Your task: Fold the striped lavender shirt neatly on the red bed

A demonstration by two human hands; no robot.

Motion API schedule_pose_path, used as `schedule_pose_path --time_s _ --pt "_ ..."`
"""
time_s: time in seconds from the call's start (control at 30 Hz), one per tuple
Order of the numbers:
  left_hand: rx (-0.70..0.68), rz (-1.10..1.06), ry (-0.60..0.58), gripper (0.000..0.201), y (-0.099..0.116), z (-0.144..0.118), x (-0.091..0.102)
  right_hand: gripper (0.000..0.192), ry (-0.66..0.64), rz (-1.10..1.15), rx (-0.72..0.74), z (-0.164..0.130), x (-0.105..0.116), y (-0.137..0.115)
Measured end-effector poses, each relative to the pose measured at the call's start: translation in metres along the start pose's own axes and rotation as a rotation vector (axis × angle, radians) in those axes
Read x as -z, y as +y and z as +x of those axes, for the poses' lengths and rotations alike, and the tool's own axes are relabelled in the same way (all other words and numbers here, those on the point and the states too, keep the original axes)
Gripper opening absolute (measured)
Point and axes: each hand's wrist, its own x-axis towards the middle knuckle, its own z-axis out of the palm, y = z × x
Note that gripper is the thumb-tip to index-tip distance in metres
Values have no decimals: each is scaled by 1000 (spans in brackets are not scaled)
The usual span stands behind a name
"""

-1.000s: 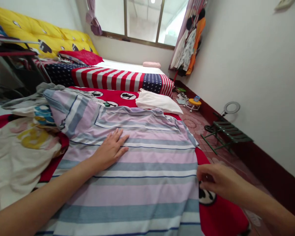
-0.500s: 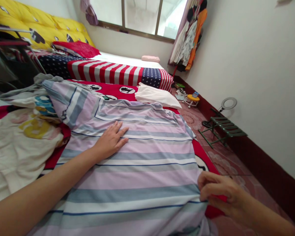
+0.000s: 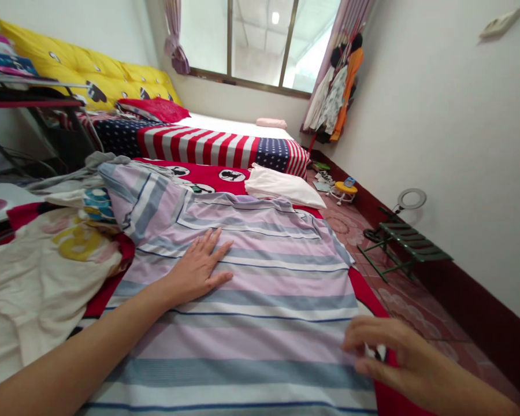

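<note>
Fingers [image 3: 208, 248] spread flat on soft striped sheet [image 3: 260, 289]; right hand [image 3: 394, 352] loosely curled at its edge

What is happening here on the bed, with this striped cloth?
A person is spreading a striped sheet over a bed. The left hand lies flat, palm down, on the middle of the sheet. The right hand is at the sheet's right edge, fingers curled against it. A white pillow lies beyond.
</note>
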Motion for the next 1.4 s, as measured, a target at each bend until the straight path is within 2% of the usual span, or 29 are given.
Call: schedule_pose_path --time_s 0.1,0.17,0.23,0.3,0.37,0.43,0.53,0.63,0.7,0.77,0.83,0.93,1.1,1.27,1.33,1.4 --pt "10 15 -42 77 -6 -10 6 52 72 -184 61 39 -4 24" --pt "-3 23 -83 80 -12 -18 12 65 96 -329 47 61 -9 45" --pt "-23 22 -123 83 -15 -22 21 59 143 -430 -1 81 -9 62" --pt "-19 7 -152 79 -13 -15 32 46 250 -474 -44 104 -6 64" --pt "32 -44 -144 66 -8 4 41 35 352 -481 -1 135 -3 50" --pt "90 -120 -81 54 -3 35 44 29 414 -476 104 173 -4 26" --pt "80 -164 3 50 -8 85 37 34 392 -452 238 232 -14 -2" --pt "103 -120 -58 58 -32 123 20 48 275 -487 306 278 -22 3" --pt "160 -87 -121 61 -53 136 8 55 254 -538 222 297 -23 23" --pt "218 -60 -116 62 -72 140 -2 59 296 -565 53 308 -21 45" --pt "271 -37 -55 65 -83 141 -11 62 340 -567 -98 314 -20 63" --pt "309 -21 -3 68 -88 140 -18 68 353 -564 -186 320 -19 74" --pt "283 -84 -8 67 -91 139 -17 67 379 -523 -165 322 -20 78" --pt "298 -306 118 62 -98 137 -14 58 447 -243 -52 321 -5 89" --pt "293 -346 128 61 -96 137 -7 53 457 -182 -36 321 5 82" --pt "251 -348 105 61 -87 136 6 45 511 -189 -42 319 10 64"
